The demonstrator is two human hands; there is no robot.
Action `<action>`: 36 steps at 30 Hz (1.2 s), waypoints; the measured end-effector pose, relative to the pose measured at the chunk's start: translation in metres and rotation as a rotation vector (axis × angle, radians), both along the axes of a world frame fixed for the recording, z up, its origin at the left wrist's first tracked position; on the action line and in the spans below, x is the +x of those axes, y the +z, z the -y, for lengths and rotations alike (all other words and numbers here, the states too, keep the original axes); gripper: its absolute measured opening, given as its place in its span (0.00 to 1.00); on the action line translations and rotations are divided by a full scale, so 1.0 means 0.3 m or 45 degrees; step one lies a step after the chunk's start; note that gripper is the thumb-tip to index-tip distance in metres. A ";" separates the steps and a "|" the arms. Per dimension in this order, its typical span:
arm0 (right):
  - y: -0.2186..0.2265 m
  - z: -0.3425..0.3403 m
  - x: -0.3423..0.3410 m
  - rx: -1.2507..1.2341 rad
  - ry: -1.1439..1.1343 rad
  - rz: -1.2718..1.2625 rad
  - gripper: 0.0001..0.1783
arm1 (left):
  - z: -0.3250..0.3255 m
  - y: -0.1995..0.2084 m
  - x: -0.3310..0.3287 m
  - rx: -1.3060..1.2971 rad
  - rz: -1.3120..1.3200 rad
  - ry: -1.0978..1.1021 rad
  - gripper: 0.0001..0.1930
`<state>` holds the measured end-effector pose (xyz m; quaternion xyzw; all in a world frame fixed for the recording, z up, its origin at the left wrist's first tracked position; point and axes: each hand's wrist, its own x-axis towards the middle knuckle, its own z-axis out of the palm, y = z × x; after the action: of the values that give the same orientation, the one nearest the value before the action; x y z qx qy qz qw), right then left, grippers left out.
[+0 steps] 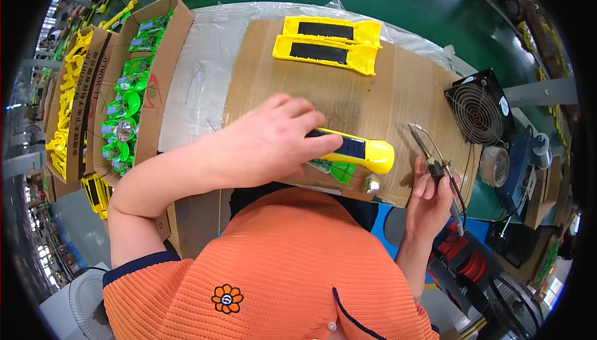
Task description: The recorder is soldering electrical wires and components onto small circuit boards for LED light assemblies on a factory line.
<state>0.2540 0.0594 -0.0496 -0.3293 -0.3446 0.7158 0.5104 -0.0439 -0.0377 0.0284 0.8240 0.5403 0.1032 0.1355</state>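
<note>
My left hand (273,131) is on a yellow flashlight casing (377,156) with a dark panel on its face, thumb across the panel and fingers curled at its far side. The hand covers the casing's left end. Just nearer to me lies a green flashlight insert (342,172), partly hidden under the casing, with a shiny bulb end (373,184) at the cardboard's front edge. To the right, my right hand (429,192) is closed around a soldering iron (435,169) with a thin wire guide alongside, its tip raised toward the far left.
Two yellow casings (323,54) with dark panels lie on the cardboard sheet (249,60) at the far side. Cartons of green inserts (127,100) and yellow shells (68,91) stand at left. At right are a black fan (479,110), a tape roll (494,166) and a blue device (525,166).
</note>
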 end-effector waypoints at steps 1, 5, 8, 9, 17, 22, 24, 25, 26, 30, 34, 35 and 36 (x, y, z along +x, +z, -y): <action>0.004 0.001 -0.006 0.018 0.017 -0.001 0.10 | 0.013 -0.021 0.000 0.010 -0.024 0.024 0.28; -0.001 -0.014 -0.001 -0.022 -0.025 0.007 0.09 | -0.070 -0.048 -0.062 -0.097 0.253 0.048 0.27; 0.007 -0.013 -0.005 -0.015 -0.045 0.000 0.09 | -0.210 -0.037 -0.146 0.171 0.263 0.174 0.24; 0.008 -0.011 -0.004 -0.013 -0.054 -0.006 0.09 | -0.269 -0.029 -0.187 0.317 0.211 0.278 0.23; 0.006 0.001 -0.003 0.024 -0.036 -0.026 0.08 | -0.673 -0.189 -0.535 0.206 -0.265 0.649 0.24; -0.015 -0.006 -0.012 -0.001 -0.010 -0.044 0.08 | -0.523 -0.106 -0.515 0.488 -0.438 0.584 0.22; -0.032 -0.013 0.004 -0.015 0.038 -0.114 0.04 | -0.372 0.015 -0.425 0.362 -0.269 0.355 0.13; -0.038 -0.013 0.010 -0.030 0.016 -0.136 0.03 | -0.290 0.023 -0.387 0.388 -0.357 0.000 0.11; -0.035 -0.011 0.019 -0.010 -0.015 -0.104 0.03 | -0.207 0.053 -0.292 0.119 -0.026 0.093 0.11; -0.029 -0.021 0.037 0.006 0.047 -0.107 0.05 | 0.100 0.022 -0.159 -0.184 -0.162 0.045 0.11; -0.010 -0.021 0.006 0.014 0.039 -0.012 0.12 | 0.185 -0.076 -0.189 0.058 -0.178 0.115 0.08; -0.005 -0.021 0.003 0.003 0.019 0.000 0.18 | 0.191 -0.081 -0.206 0.066 -0.217 0.130 0.07; -0.007 -0.023 -0.002 -0.002 0.013 0.016 0.18 | 0.199 -0.081 -0.231 0.077 -0.218 0.144 0.07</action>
<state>0.2535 0.0661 -0.0518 -0.3325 -0.3490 0.7165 0.5043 -0.1133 -0.0973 0.0042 0.8017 0.5923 0.0562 0.0578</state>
